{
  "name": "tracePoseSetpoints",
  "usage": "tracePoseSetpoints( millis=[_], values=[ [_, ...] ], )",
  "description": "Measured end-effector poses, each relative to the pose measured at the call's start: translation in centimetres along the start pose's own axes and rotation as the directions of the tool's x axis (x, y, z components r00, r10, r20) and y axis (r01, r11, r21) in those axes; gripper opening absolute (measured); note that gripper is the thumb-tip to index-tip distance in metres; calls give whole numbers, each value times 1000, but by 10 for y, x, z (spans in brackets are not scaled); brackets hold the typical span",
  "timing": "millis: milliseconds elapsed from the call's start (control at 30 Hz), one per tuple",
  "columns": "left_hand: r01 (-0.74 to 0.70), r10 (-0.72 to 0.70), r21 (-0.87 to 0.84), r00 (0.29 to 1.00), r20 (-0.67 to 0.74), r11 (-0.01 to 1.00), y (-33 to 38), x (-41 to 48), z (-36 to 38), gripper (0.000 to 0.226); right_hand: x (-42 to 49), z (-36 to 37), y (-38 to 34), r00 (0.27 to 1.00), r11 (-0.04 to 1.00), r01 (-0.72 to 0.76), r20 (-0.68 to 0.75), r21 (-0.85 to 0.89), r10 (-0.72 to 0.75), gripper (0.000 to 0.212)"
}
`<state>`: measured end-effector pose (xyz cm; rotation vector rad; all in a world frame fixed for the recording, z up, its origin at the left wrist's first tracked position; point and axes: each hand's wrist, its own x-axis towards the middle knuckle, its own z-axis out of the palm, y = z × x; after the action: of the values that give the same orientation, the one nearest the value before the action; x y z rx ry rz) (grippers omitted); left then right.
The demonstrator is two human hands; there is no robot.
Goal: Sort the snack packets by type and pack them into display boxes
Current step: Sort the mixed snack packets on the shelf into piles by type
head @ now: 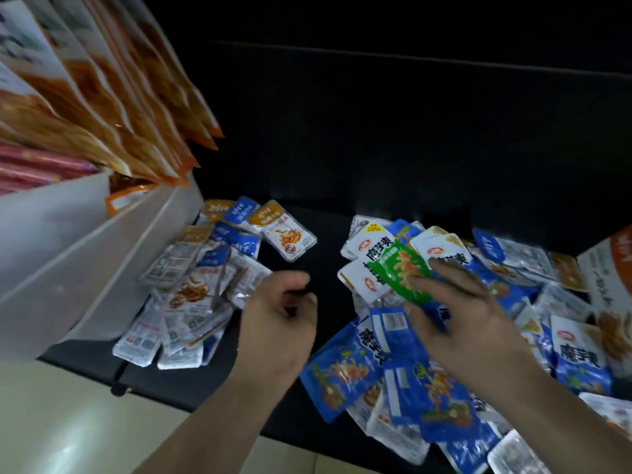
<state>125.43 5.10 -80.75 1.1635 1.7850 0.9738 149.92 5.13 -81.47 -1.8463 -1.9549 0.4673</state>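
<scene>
Packet (398, 268), green, beneath right hand (468, 319)
</scene>
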Motion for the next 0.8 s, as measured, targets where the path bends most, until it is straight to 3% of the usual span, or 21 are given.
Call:
tracePoseSetpoints(
  millis=[100,167,233,300,400,467,533,633,700,800],
  values=[
    [-182,99,274,952,290,944,1,-18,13,37,-3,-9,16,998,990,-65,-3,-128,65,52],
    [-294,62,495,900,432,818,-7,-30,20,67,-8,-14,28,992,975,-116,33,-188,124,59],
    [-311,-9,673,904,427,671,-13,-37,27,89,-16,-20,30,981,978,-174,67,-115,182,61],
    [-254,-41,716,929,368,650,-18,-37,30,92,-26,-21,32,993,994,-112,35,0,112,54],
    [-123,-84,596,948,308,793,-20,-31,31,63,-38,-22,32,998,996,22,65,-87,-17,60],
    [-102,-79,563,955,287,820,-20,-30,31,39,-43,-22,30,973,988,-3,228,-156,39,76],
    [-48,-65,511,977,201,858,-20,-28,29,31,-48,-18,28,952,978,-34,291,-205,94,80],
    [79,-101,294,993,59,952,-11,-26,19,20,-49,-13,27,988,988,8,153,-156,16,68],
    [115,-119,150,993,16,982,-1,-30,14,14,-47,-6,28,993,970,106,69,-219,-93,57],
    [133,-132,-7,985,110,991,7,-41,15,7,-38,0,17,984,947,176,50,-269,-168,54]
  ],
)
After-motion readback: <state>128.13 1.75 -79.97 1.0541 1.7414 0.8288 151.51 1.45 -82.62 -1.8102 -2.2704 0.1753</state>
